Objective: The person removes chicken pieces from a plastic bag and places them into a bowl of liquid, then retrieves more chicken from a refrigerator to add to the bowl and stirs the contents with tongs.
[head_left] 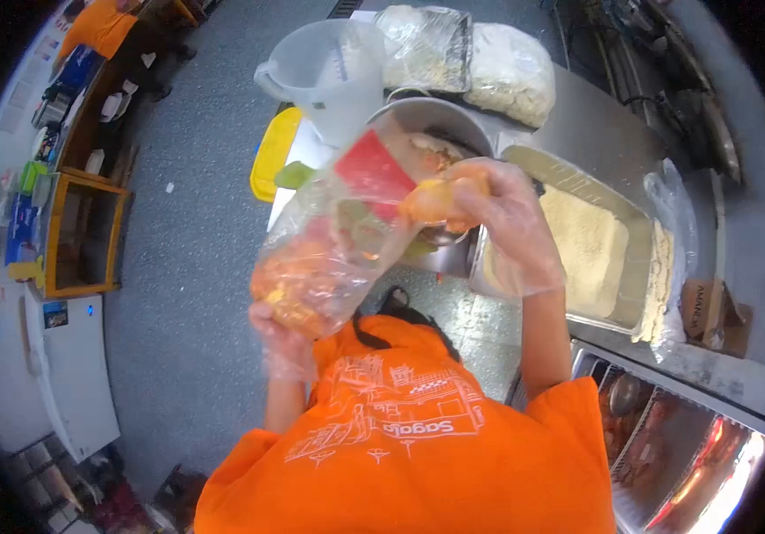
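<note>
My left hand [286, 345], in a clear plastic glove, grips the lower end of a transparent plastic bag [369, 173] with a red printed patch. Orange-coated pieces [289, 285], which look like marinated meat, fill the bag's bottom. At the bag's mouth, my gloved right hand [511, 214] has its fingers closed on an orange-coated piece of meat [440, 201]. Behind the bag and hand stands a round metal pot [467, 111], with some food visible inside; the bag hides part of it. Right of my right hand, a rectangular metal pan [645, 233] holds pale, crumb-like powder [583, 236].
A clear measuring jug [329, 76], a yellow lid [274, 153] and wrapped pale bags [511, 73] surround the pot. A cardboard box [712, 313] lies beyond the pan. An open lit cooler [658, 436] is at lower right. Another person [98, 28] is at far upper left.
</note>
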`<action>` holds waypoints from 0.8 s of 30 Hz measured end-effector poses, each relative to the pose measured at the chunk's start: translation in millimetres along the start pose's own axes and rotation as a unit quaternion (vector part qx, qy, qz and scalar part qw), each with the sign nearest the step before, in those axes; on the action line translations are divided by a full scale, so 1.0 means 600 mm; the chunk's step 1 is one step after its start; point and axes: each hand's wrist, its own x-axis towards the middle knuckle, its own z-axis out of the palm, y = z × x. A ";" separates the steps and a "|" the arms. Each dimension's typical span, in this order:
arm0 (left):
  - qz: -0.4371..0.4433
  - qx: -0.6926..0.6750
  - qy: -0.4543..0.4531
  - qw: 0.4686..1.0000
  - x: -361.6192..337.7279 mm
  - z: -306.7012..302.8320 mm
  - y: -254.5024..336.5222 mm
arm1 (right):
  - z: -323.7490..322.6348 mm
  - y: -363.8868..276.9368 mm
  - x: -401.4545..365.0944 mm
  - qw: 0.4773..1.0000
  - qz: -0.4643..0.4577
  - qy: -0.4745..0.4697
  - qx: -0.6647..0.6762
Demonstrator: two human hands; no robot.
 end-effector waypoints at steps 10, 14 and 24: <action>0.060 0.036 0.019 0.997 0.007 0.006 0.022 | 0.024 0.096 0.037 0.861 -0.215 0.064 -0.457; 0.043 0.062 0.036 0.996 0.019 0.012 -0.006 | 0.079 0.047 0.038 0.932 -0.180 -0.170 -0.265; -0.078 0.069 0.058 0.993 0.037 0.043 0.001 | 0.158 0.068 0.046 0.925 -0.159 -0.255 -0.232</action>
